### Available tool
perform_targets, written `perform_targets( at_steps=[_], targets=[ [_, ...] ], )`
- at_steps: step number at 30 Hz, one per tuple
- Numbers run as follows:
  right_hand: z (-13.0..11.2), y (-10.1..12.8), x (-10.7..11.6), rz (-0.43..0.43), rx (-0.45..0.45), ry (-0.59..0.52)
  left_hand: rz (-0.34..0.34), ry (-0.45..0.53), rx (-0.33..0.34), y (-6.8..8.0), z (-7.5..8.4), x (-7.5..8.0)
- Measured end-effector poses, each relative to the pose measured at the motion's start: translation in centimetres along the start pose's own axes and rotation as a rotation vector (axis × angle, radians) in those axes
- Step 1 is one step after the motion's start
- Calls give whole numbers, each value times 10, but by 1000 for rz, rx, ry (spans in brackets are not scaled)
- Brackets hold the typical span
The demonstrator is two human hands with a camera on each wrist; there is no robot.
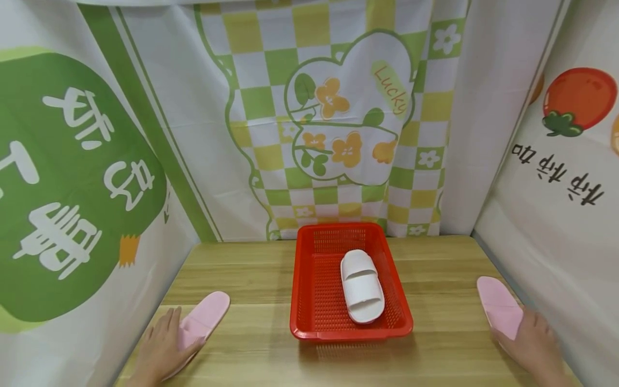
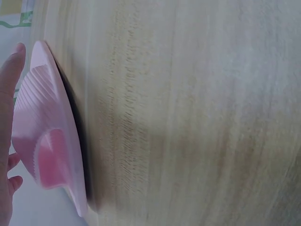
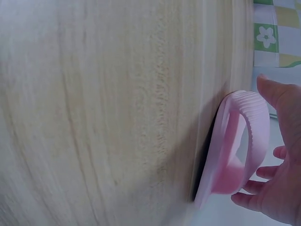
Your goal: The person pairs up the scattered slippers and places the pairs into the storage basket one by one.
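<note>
Two pink slippers: we see one at each side of the red basket (image 1: 309, 301), both lying on the wooden table (image 1: 445, 279).
Left pink slipper (image 1: 203, 317): well left of the basket, toe pointing away from us.
Left hand (image 1: 162, 344): we have it laid over the heel end, fingers fairly straight and slightly apart; whether they pinch the edge we cannot tell.
Right pink slipper (image 1: 500, 306): well right of the basket, near the table's edge.
Right hand (image 1: 532, 338): thumb on the ribbed strap (image 3: 256, 122), fingers curling loosely beside it, not clearly clamped.
White slipper (image 1: 361, 287): inside the basket, towards its right half.
Handling: we judge the slippers light, soft foam and bendy; the strap or the sole's edge offers the surest hold.
</note>
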State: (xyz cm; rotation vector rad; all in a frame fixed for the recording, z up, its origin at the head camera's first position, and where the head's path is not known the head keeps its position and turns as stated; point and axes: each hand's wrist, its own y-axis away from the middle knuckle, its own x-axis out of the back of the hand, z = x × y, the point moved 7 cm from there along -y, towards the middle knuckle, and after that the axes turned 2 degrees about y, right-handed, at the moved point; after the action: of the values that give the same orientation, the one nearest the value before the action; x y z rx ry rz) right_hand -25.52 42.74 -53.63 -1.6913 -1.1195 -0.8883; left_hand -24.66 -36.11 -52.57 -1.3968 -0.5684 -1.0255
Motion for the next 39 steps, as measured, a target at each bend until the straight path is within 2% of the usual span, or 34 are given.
perform_targets(
  at_steps=[7,16,23,31,39],
  targets=[
    [2,2,-6,-66,-30,0,7,-9,5,7,-6,-5],
    [4,4,-9,-50,-24,7,24,14,-39,11,-5,-3],
    [8,2,-14,-64,-37,16,80,31,-90,16,-7,-7],
    [9,1,-17,-97,-63,27,101,32,-95,18,-9,-8],
    [12,0,-20,-93,-91,24,83,16,-74,17,-6,-8]
  ],
)
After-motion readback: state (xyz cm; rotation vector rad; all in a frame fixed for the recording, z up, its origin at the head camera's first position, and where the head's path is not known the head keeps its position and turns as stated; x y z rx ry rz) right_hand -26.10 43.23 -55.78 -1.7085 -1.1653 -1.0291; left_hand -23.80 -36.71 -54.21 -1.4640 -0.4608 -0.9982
